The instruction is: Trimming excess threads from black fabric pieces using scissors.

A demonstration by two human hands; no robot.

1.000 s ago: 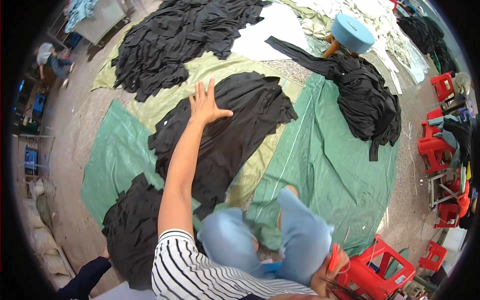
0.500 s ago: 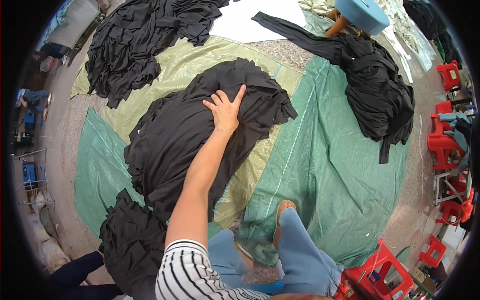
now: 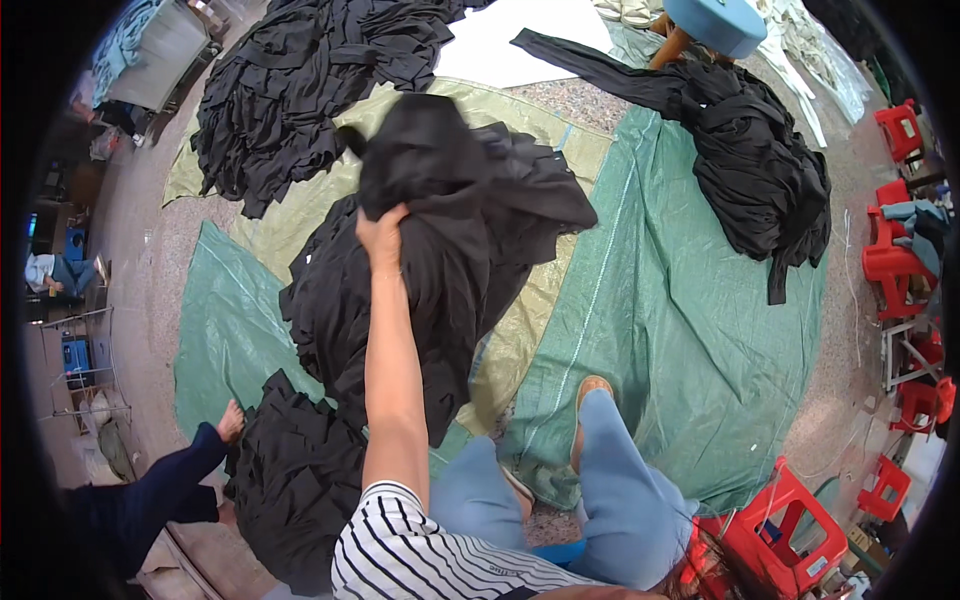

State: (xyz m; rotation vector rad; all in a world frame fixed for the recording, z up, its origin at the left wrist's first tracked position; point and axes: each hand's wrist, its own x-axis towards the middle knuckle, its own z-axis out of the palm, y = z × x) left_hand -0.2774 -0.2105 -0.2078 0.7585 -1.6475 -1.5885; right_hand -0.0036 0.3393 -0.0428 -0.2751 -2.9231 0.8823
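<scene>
Black, matte fabric fills the middle of the view: a broad heap of dark garment pieces [image 3: 335, 305] lies on a yellowish-olive woven plastic sheet [image 3: 545, 300]. The person's bare left hand [image 3: 380, 240], reaching up from a white sleeve with thin black stripes [image 3: 385, 515], grasps a bunched fold of black cloth [image 3: 425, 155] over the upper part of this heap. Its thumb and fingers are closed on the fold's lower edge, the fingertips partly hidden in the material. The fold stands up beyond the hand, blurred at the top, while its lower part merges with the heap; where one piece ends and the next begins, one cannot tell. The right hand is out of view, so the state of its fingers cannot be told.

To the right spreads a creased green plastic tarpaulin [image 3: 700, 380], with a knotted-looking black cloth bundle [image 3: 755, 170] on its far part and a stool with a pale-blue padded seat and wooden legs [image 3: 718, 25] just beyond. A large black fabric pile [image 3: 275, 95] lies at the upper left. Near the lower left, a smaller black fabric mound [image 3: 290, 480] sits just beside another person's navy-clad limb [image 3: 150, 515]. A red plastic stool [image 3: 800, 525] stands at the lower right.
</scene>
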